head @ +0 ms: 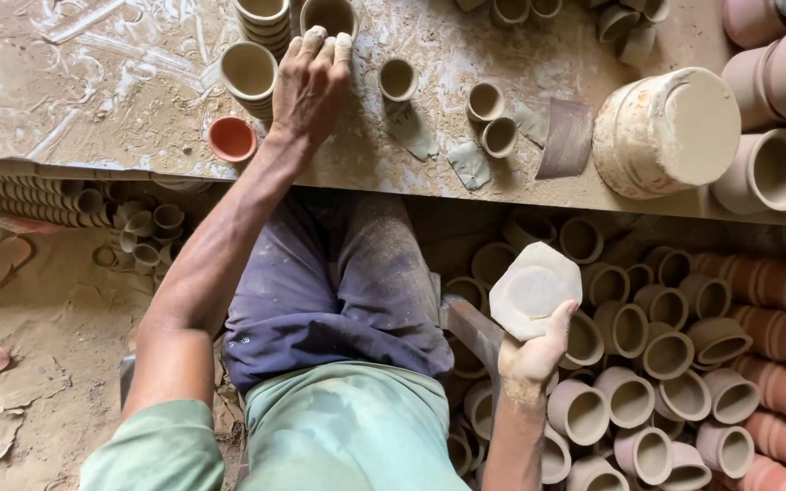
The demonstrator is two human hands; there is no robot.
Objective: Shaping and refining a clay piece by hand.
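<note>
Closest in, the right hand (532,353) is held up over the person's lap. Its fingers are curled under a flat clay piece (535,289), pale and round-ish, and grip it from below. Just past it, on the floor under the worktop, lie lots of clay cups (629,400) on their sides, packed close together.

Next comes the near edge of the worktop (93,100), which is dusty and smeared with clay. A small orange bowl (232,138) sits right by that edge. A big upturned pot (666,132) lies toward the right end.

Farther in, the left hand (309,86) is stretched out flat, palm down, between a stack of cups (249,73) and one small cup (398,79). Its fingertips (317,38) touch the rim of a dark cup (329,15) at the far edge. I cannot tell if it has a grip on that cup or only rests on it.

It looks like the step in hand is this: one hand is at a cup and the other has the clay piece ready. The clay piece looks thin and soft, so it needs a gentle hold. Bringing cup and clay together would need the left hand to get a firm grip first.
</note>
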